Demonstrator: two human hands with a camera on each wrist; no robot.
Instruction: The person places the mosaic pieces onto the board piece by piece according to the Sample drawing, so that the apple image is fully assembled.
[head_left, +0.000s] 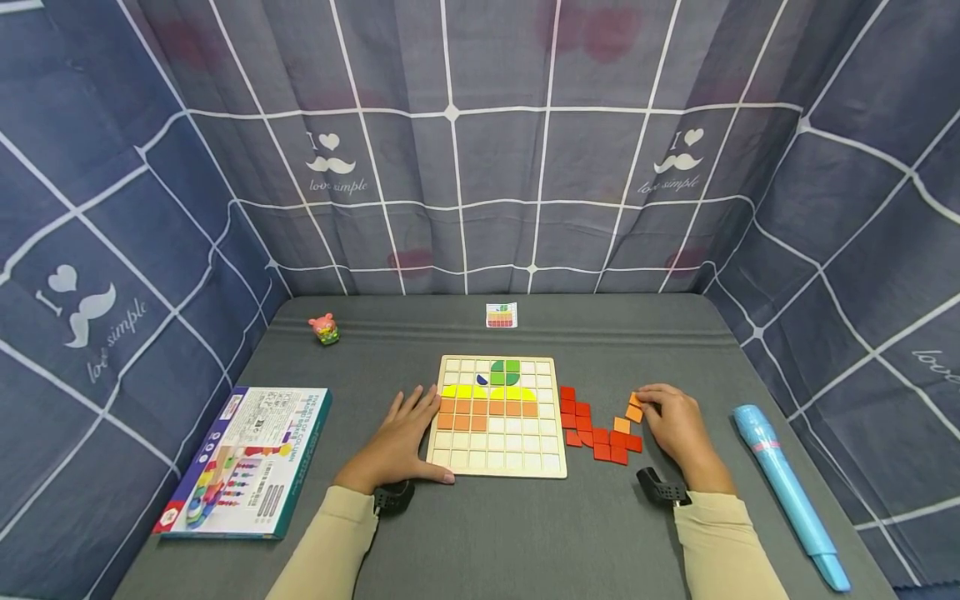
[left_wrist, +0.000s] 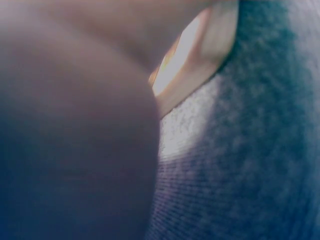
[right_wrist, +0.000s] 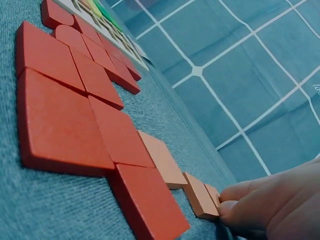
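A square wooden grid board (head_left: 472, 463) lies in the middle of the table. Coloured tiles fill part of it: green at the top, then a dark blue piece, a yellow row and orange squares (head_left: 478, 407). My left hand (head_left: 405, 437) rests along the board's left edge, fingers spread and thumb at the near corner. To the right of the board, my right hand (head_left: 675, 425) pinches a small orange tile (right_wrist: 212, 194) between thumb and fingertips. Two other orange tiles (right_wrist: 162, 160) sit beside it, next to a cluster of red tiles (right_wrist: 65, 125).
A picture card (head_left: 502, 315) lies behind the board, and a small pig figurine (head_left: 325, 329) stands back left. The flat puzzle box (head_left: 247, 462) is at left. A light blue tube-shaped object (head_left: 791, 496) lies at right. Checked cloth (head_left: 495, 158) hangs around the table.
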